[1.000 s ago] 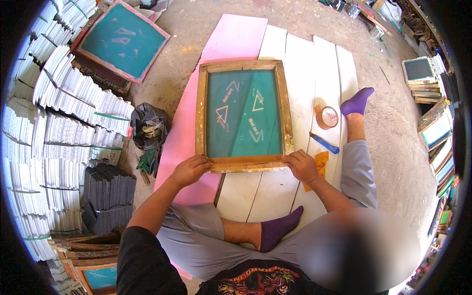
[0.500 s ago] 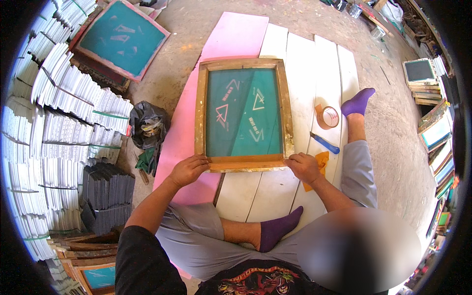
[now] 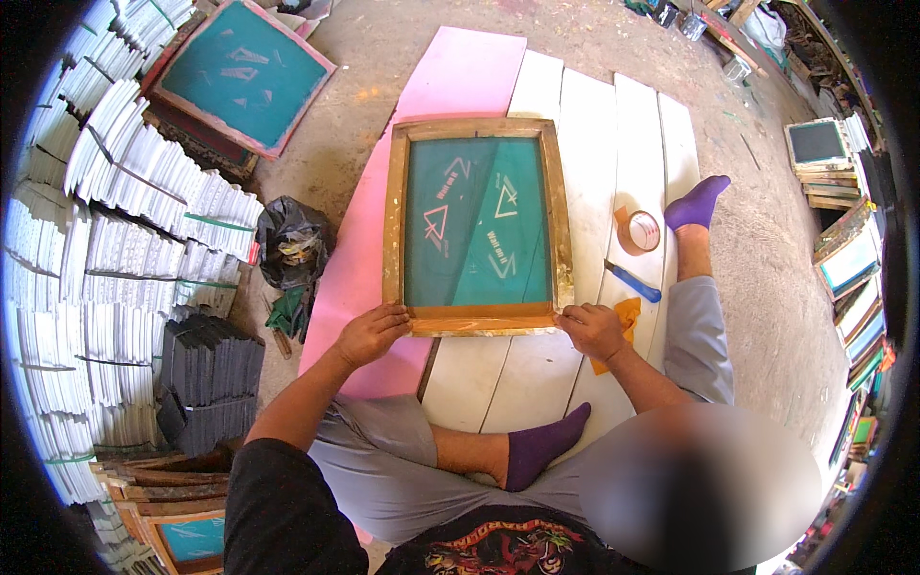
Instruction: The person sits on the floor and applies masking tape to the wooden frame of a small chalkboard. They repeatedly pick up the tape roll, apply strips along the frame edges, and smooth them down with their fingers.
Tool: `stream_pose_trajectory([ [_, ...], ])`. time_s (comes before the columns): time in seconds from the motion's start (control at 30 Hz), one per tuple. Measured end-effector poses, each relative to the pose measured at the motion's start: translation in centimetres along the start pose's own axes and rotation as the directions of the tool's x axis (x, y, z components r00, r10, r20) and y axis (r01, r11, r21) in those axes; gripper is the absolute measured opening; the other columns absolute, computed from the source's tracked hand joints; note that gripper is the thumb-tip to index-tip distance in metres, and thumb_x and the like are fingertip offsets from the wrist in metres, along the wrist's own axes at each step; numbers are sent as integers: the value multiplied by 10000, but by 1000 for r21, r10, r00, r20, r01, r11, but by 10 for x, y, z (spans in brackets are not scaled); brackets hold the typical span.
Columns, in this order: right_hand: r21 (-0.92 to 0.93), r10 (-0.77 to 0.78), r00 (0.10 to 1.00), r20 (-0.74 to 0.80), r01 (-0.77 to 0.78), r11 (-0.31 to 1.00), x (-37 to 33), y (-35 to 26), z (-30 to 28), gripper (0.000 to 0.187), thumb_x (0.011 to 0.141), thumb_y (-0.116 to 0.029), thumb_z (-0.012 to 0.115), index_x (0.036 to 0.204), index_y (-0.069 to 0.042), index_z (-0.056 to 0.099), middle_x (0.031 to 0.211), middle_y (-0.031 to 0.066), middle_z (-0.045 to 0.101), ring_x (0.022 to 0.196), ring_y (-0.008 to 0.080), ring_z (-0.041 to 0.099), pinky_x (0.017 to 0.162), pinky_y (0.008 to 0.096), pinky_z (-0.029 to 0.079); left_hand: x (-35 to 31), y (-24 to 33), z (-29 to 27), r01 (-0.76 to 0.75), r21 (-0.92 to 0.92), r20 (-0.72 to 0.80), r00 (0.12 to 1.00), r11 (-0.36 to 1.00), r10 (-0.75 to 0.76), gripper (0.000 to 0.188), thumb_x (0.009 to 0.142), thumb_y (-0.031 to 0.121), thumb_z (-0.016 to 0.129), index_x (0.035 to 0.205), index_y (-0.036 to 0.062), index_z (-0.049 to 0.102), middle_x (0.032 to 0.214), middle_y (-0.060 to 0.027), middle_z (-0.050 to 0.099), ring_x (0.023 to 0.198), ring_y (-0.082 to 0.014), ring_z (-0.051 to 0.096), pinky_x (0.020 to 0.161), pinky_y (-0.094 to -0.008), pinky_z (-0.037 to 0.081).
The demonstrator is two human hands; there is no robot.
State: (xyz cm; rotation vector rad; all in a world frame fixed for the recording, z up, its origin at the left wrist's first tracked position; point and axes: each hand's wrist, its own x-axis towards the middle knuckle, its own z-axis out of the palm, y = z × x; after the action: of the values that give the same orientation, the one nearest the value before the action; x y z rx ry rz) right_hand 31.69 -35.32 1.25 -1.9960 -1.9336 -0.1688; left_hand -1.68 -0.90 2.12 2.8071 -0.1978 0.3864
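A wooden-framed printing screen with teal mesh lies before me over the pink and white boards. Pale triangle shapes and lettering show on its mesh, and brown tape runs along the near inner edge. My left hand grips the frame's near left corner, fingers on top. At the near right corner, my right hand pinches the frame in the same way. Right of the screen lie a roll of brown tape and a blue-handled cutter knife. An orange scrap is partly hidden behind my right hand.
White planks and a pink board lie under the screen. Bundled white stacks and a black plastic bag stand on the left. Another teal screen leans at far left; more frames line the right. My socked feet flank the planks.
The view has shifted very slightly. Both hands keep their hold on the screen's near corners, and the things around it stay in place.
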Motion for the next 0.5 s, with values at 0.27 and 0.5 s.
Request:
stream_pose_trajectory([
  [0.27,-64,-19,998,54,22,998,-10,-2,1,305,796,-176,696,1100,-169,711,966,-21,678,720,191,666,571,356,536,-6,0,1,-27,18,14,1000,999,27,265,814,40,692,1072,32,752,1187,-102,722,1226,-283,643,1079,-414,516],
  [0.5,-120,14,978,207,11,993,-17,-18,-24,397,917,-319,682,1272,-143,661,1193,13,630,799,211,651,621,379,533,-17,-2,-10,-92,90,65,994,992,86,275,887,117,713,1151,42,732,1327,-104,665,1318,-311,579,1129,-445,470],
])
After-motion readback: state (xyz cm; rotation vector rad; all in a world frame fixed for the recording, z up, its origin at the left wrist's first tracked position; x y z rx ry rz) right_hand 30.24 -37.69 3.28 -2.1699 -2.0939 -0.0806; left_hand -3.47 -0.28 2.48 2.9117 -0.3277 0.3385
